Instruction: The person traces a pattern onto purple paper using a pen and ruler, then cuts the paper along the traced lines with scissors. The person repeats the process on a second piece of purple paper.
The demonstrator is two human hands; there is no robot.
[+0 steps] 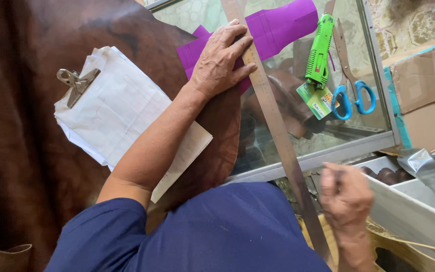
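While the left hand (220, 60) lies flat, fingers apart, pinning the thin, stiff steel ruler (273, 126) upper centre, the blurred right hand's (347, 194) grip is unclear.

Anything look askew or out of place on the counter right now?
The long steel ruler lies diagonally, its lower end overhanging the glass counter's metal edge unsupported. Only the left hand pins it, on the purple pattern piece. The right hand is blurred.
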